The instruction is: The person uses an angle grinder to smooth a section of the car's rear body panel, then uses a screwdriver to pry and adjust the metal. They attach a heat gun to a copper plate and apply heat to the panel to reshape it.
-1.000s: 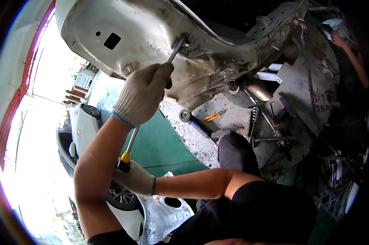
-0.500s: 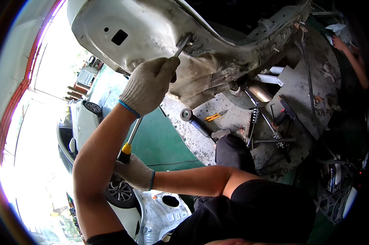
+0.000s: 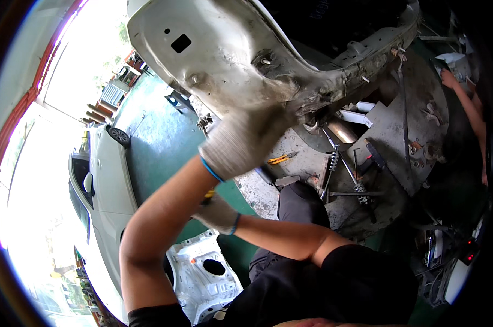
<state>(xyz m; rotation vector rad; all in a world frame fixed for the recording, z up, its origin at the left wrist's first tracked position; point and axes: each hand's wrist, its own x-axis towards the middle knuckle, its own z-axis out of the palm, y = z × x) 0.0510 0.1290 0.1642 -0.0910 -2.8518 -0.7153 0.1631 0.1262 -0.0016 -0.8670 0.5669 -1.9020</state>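
The big bent metal panel at the far middle is pale and smooth on its left and lumpy and dirty brown on its near side; nearer, a tool shows just a yellow bit. The right hand, in a knitted glove, has its grip closed round the tool, while the left hand is a gloved blur in front of the panel's near edge, its grip too hidden to tell. Near left is a white metal part with holes.
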